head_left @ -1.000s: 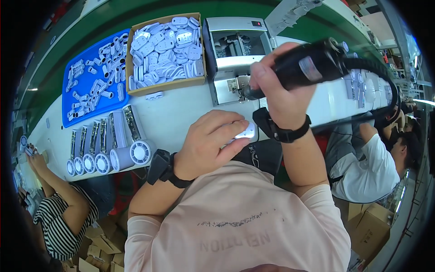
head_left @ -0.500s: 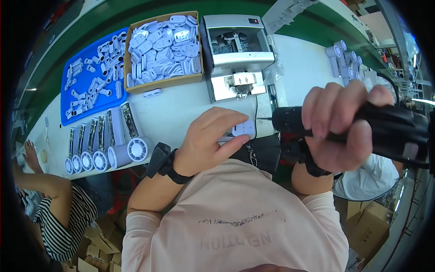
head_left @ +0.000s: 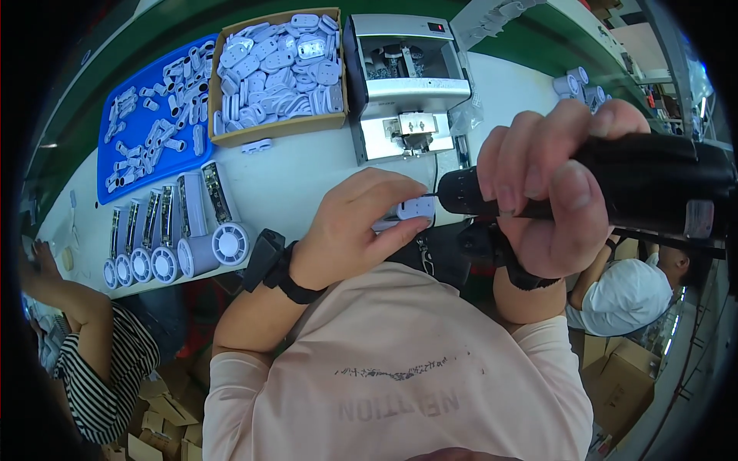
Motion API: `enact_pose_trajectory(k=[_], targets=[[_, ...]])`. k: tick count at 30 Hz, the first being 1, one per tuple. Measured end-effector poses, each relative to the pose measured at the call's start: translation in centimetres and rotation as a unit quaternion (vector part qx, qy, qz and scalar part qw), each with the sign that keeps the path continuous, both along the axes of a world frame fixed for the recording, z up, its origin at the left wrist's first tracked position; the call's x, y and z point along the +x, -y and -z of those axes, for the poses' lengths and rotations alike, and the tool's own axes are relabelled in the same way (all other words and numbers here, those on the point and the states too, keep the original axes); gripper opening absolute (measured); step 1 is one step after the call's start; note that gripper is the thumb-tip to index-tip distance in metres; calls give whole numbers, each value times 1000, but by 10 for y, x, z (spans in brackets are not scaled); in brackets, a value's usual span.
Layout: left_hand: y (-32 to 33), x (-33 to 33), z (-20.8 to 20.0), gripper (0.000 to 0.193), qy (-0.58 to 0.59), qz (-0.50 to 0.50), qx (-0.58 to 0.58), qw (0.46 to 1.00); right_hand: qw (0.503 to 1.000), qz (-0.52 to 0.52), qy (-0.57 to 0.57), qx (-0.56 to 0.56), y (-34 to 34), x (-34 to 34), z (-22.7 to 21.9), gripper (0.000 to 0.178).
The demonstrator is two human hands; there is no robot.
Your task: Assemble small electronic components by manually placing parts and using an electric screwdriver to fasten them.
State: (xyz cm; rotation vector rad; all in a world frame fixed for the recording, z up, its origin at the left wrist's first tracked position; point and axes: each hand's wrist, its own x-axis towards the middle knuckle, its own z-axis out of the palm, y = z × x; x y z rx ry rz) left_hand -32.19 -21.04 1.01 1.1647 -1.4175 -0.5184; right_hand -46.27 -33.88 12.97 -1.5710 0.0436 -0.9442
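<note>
My left hand (head_left: 346,223) pinches a small white plastic housing (head_left: 416,207) between thumb and fingers, low over the near edge of the bench. Small dark holes show on its face. Wrapped in the fingers of my right hand (head_left: 550,192) is a black electric screwdriver (head_left: 661,180), lying almost level and pointing left. Its thin bit meets the right side of the housing; whether it sits in a screw hole I cannot tell. My left fingers cover the rest of the piece.
A silver screw feeder (head_left: 407,92) stands just beyond my hands. Left of it are a cardboard box (head_left: 284,129) of white covers and a blue tray (head_left: 108,173) of small parts. Several white units with circuit boards (head_left: 201,257) line the front edge. Co-workers sit on both sides.
The screwdriver has moved left, and its bit now reaches the housing, where a gap showed before. My left hand keeps its pinch on the housing.
</note>
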Motion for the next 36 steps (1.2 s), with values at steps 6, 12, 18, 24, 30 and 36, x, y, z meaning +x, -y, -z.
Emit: enact_pose_trajectory(k=[6,12,18,24,30,36], targets=[[2,0,0,29,0,15,-2,1000,998,41,-19,34,-8,1,0,36],[4,-4,3,32,7,14,-14,1000,999,-13,-28,-19,-9,-4,-1,36],[-7,-12,0,38,-6,6,19,1000,998,-44,12,32,-5,-6,0,39],[-12,-7,14,43,5,5,-17,1000,990,141,-8,-17,25,20,42,37],[-16,-7,15,46,-32,12,-33,999,988,138,-65,0,27,26,75,34],[-10,-4,16,49,-22,30,-45,998,955,142,-258,41,8,8,70,34]])
